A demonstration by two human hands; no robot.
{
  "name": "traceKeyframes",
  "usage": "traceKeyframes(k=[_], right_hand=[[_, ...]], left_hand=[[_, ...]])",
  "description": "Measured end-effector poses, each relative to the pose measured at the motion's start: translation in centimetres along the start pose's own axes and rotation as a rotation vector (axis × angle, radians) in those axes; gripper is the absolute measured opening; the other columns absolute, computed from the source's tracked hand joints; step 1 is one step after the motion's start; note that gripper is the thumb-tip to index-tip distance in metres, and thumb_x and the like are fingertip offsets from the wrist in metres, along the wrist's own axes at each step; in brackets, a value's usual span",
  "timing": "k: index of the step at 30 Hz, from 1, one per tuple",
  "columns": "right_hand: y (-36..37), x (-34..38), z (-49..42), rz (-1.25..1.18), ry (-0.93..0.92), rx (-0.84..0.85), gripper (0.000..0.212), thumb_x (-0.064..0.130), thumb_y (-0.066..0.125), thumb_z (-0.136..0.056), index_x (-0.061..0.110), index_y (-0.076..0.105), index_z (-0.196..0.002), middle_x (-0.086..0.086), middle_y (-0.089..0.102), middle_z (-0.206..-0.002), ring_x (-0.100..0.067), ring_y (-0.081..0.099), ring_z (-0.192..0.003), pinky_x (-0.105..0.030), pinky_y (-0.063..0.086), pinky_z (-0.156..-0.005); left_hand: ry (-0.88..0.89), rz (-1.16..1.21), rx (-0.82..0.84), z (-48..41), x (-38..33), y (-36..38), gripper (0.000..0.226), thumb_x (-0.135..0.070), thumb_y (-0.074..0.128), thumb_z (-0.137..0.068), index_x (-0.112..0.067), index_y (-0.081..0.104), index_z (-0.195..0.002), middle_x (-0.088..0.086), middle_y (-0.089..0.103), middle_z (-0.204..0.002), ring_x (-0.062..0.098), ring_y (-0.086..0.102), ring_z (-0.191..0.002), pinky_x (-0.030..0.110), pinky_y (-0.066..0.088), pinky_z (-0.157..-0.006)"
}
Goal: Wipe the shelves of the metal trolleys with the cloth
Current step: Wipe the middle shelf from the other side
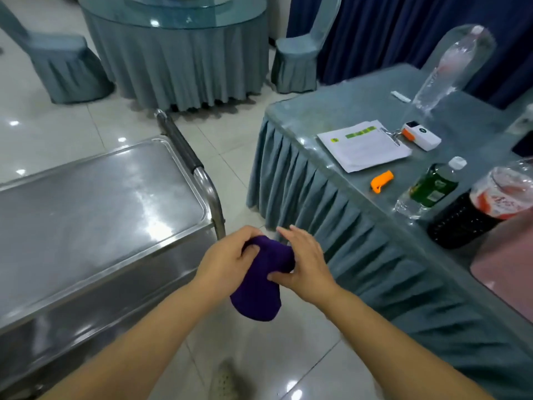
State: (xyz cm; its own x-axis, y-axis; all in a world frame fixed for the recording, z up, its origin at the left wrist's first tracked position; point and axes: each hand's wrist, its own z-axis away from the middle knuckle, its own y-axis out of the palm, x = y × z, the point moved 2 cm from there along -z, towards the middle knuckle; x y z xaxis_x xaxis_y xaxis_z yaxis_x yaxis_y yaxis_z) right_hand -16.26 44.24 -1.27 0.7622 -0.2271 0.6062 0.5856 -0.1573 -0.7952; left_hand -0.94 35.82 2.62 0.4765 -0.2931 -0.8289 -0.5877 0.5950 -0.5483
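A bunched purple cloth (259,284) hangs between both my hands, over the tiled floor. My left hand (225,262) grips its upper left part with curled fingers. My right hand (302,261) pinches the cloth's right side with the thumb, its other fingers stretched out above. The metal trolley (95,197) stands to the left, its shiny top shelf bare, its push handle (184,151) at the right end. Both hands are just off the trolley's near right corner, not touching it.
A skirted table (331,197) on the right carries papers (363,145), an orange tool (382,181), a white device (422,137) and several bottles (432,186). A round glass-topped table (178,53) and covered chairs (66,64) stand further back. A shoe (227,379) shows below.
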Motion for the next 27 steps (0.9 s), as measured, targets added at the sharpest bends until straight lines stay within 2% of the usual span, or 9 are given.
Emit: traceKeyframes(k=[3, 5, 9, 11, 14, 17, 19, 22, 27], right_hand=[[-1.2, -1.6, -4.0, -0.173, 0.076, 0.059, 0.069, 0.024, 0.085, -0.066, 0.033, 0.053, -0.126, 0.025, 0.044, -0.106, -0.008, 0.045, -0.110, -0.033, 0.039, -0.103], [-1.5, -2.9, -6.5, -0.235, 0.118, 0.087, 0.066, 0.024, 0.085, -0.063, 0.044, 0.054, -0.117, 0.017, 0.047, -0.103, -0.009, 0.051, -0.102, -0.030, 0.047, -0.094], [-3.5, -4.4, -12.3, -0.222, 0.113, 0.114, 0.056, 0.045, 0.078, -0.062, 0.050, 0.055, -0.113, 0.014, 0.053, -0.103, 0.003, 0.051, -0.098, -0.013, 0.041, -0.083], [-4.8, -4.9, -15.4, -0.213, 0.092, 0.131, 0.040, 0.032, 0.077, -0.073, 0.049, 0.056, -0.102, 0.015, 0.053, -0.100, 0.005, 0.050, -0.095, -0.008, 0.037, -0.082], [-6.5, -6.0, -20.6, -0.253, 0.153, 0.076, 0.022, 0.013, 0.069, -0.085, 0.034, 0.063, -0.086, 0.009, 0.060, -0.087, 0.003, 0.057, -0.075, -0.013, 0.044, -0.072], [-7.5, -7.2, -25.9, -0.219, 0.298, 0.047, 0.022, 0.021, 0.067, -0.087, 0.035, 0.062, -0.072, 0.010, 0.060, -0.065, -0.006, 0.057, -0.061, -0.030, 0.050, -0.064], [-7.7, -8.0, -29.8, -0.136, 0.317, 0.090, 0.017, 0.028, 0.067, -0.086, 0.030, 0.063, -0.070, 0.009, 0.057, -0.061, -0.009, 0.055, -0.060, -0.027, 0.047, -0.060], [-7.8, -9.2, -36.0, 0.027, 0.275, 0.229, 0.021, 0.033, 0.066, -0.083, 0.015, 0.063, -0.072, 0.007, 0.054, -0.060, -0.006, 0.049, -0.055, -0.018, 0.035, -0.049], [-7.9, -10.8, -45.8, 0.271, 0.224, 0.477, 0.035, 0.049, 0.062, -0.083, 0.016, 0.055, -0.071, 0.005, 0.052, -0.067, -0.013, 0.051, -0.064, -0.026, 0.040, -0.056]], left_hand=[[0.039, 0.021, 0.033, -4.5, -0.2, 0.0, 0.037, -0.009, 0.046, -0.094, -0.045, 0.055, -0.089, -0.021, 0.062, -0.086, 0.002, 0.057, -0.082, 0.022, 0.047, -0.071], [0.085, 0.096, 0.046, -7.6, -0.4, -0.1, 0.042, -0.001, 0.045, -0.092, -0.042, 0.056, -0.086, -0.018, 0.062, -0.085, 0.003, 0.057, -0.081, 0.019, 0.044, -0.069], [0.150, 0.239, 0.073, -14.5, -1.1, -1.5, 0.044, 0.009, 0.042, -0.087, -0.032, 0.059, -0.083, -0.009, 0.063, -0.082, 0.008, 0.057, -0.078, 0.021, 0.045, -0.070], [0.186, 0.269, 0.098, -18.2, -1.6, -2.2, 0.038, 0.004, 0.042, -0.083, -0.029, 0.059, -0.082, -0.006, 0.063, -0.083, 0.015, 0.058, -0.081, 0.029, 0.046, -0.073], [0.181, 0.287, 0.100, -23.7, -2.1, -3.4, 0.038, 0.004, 0.043, -0.086, -0.029, 0.059, -0.081, -0.004, 0.063, -0.083, 0.021, 0.058, -0.083, 0.037, 0.048, -0.077], [0.103, 0.186, 0.082, -28.9, -1.3, -4.6, 0.038, 0.000, 0.044, -0.092, -0.034, 0.060, -0.084, -0.007, 0.064, -0.083, 0.019, 0.059, -0.082, 0.040, 0.049, -0.077], [0.056, 0.020, 0.078, -32.6, -0.2, -5.5, 0.035, -0.006, 0.045, -0.093, -0.037, 0.059, -0.088, -0.011, 0.065, -0.089, 0.014, 0.060, -0.086, 0.035, 0.051, -0.080], [0.023, -0.286, 0.052, -38.1, 1.3, -7.1, 0.029, -0.013, 0.043, -0.098, -0.030, 0.060, -0.113, -0.010, 0.063, -0.114, 0.010, 0.057, -0.101, 0.024, 0.045, -0.086], [-0.156, -0.382, -0.041, -45.2, 4.3, -11.0, 0.031, -0.020, 0.040, -0.101, -0.025, 0.055, -0.127, -0.009, 0.057, -0.129, 0.011, 0.053, -0.115, 0.023, 0.041, -0.095]])
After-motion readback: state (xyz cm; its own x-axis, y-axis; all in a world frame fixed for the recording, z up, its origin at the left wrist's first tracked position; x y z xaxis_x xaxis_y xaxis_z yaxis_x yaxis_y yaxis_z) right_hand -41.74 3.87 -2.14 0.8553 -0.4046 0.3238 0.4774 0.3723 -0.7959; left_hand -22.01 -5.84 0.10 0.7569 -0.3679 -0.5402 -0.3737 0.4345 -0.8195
